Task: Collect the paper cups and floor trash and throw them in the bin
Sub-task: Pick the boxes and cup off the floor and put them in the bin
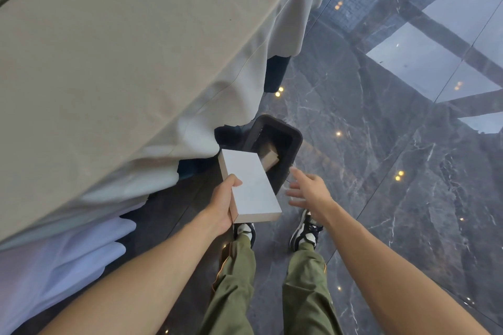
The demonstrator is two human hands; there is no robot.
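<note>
A flat white cardboard box (250,185) is gripped at its near left edge by my left hand (221,205), thumb on top. Its far end reaches over the near rim of a small black rectangular bin (295,141) that stands on the floor by the table's draped edge. Inside the bin lies a brown box (269,158), partly hidden by the white box. My right hand (307,189) hovers just right of the bin, fingers spread and holding nothing.
A table with a long beige cloth (122,62) fills the left half, its hem hanging beside the bin. A pale covered seat (54,258) sits low left. Glossy dark marble floor (381,158) stretches to the right. My feet stand just behind the bin.
</note>
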